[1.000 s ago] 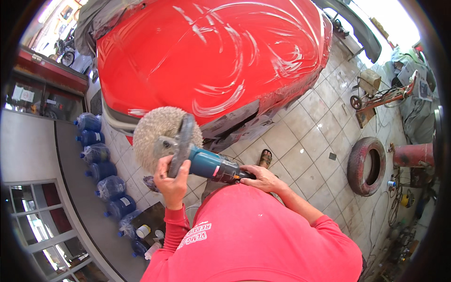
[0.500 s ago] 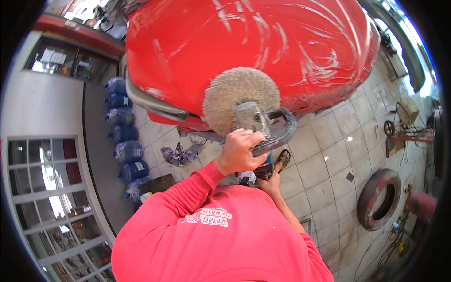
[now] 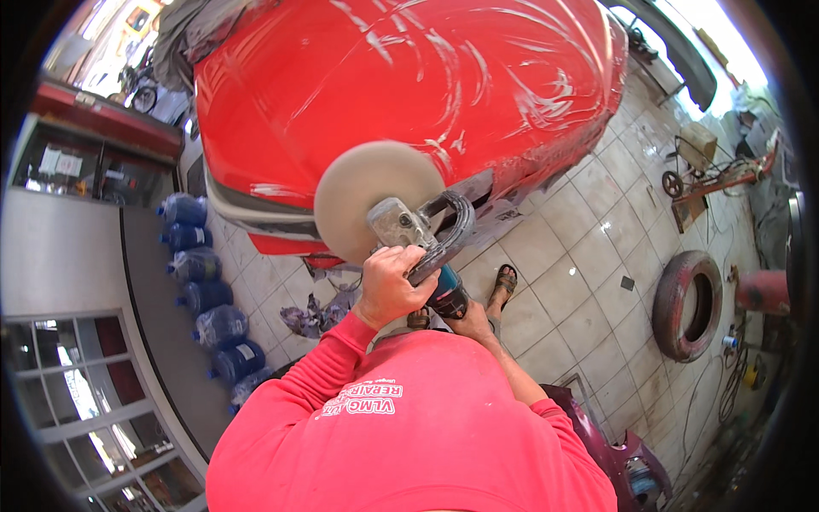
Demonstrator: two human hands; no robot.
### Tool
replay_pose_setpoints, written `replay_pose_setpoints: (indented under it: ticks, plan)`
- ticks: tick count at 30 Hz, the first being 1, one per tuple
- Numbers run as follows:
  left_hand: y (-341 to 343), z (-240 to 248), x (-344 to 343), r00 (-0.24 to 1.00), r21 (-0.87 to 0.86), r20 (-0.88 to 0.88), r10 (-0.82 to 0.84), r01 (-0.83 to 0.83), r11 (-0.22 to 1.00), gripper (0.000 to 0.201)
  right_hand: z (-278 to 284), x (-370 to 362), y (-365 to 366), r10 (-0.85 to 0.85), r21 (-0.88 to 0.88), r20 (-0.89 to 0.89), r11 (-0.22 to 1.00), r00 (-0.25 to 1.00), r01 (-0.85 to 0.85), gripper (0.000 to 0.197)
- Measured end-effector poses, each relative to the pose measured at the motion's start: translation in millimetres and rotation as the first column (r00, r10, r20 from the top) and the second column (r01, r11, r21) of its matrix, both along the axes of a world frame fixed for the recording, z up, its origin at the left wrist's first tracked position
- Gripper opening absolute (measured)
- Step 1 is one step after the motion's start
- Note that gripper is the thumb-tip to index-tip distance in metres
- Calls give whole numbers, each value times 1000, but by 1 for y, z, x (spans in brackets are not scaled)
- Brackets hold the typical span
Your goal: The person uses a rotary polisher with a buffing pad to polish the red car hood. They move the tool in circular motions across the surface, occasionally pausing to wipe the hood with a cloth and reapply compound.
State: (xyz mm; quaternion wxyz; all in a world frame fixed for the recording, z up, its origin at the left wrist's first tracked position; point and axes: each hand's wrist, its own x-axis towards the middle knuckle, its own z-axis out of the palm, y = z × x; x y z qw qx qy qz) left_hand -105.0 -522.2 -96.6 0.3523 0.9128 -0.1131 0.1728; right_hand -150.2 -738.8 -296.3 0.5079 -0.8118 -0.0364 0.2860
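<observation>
A rotary polisher (image 3: 444,288) with a teal and black body is held in front of my waist. My left hand (image 3: 388,286) is closed around its black loop handle (image 3: 456,226), near the grey gear head (image 3: 399,224). Lower down, my right hand (image 3: 471,322) wraps the rear of the body. The large round pale polishing pad (image 3: 354,192) looks smeared by spinning. It overlaps the near edge of a red car hood (image 3: 341,102) streaked with whitish compound; whether it touches the paint I cannot tell.
Blue water jugs (image 3: 209,297) line the left wall. Crumpled masking paper (image 3: 311,317) lies on the tiled floor below the car. To the right are a tire (image 3: 688,305), a wheeled metal frame (image 3: 708,183) and cables (image 3: 735,384). A dark purple car panel (image 3: 610,448) sits at lower right.
The polisher and both hands have shifted left in view, as has the car. The pad's woolly texture has blurred into a smooth disc. The purple panel has come into view.
</observation>
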Motion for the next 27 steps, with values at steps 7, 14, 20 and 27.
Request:
replay_pose_setpoints:
  ticks: [7,14,20,27]
  plan:
    - [-93,7,103,959,216,-220,-178,226,950,36,-11,24,-54,-139,130,-139,979,980,157,31]
    - [-119,-5,153,878,69,35,-478,475,877,36,-35,33,-75,-246,318,-176,902,953,292,21]
    - [-49,-12,63,970,107,83,-228,219,970,33,-12,6,-39,-37,66,-23,997,999,38,34]
    - [-16,-2,21,994,-37,75,-75,78,996,38,18,-2,-25,29,129,-28,991,999,-25,55]
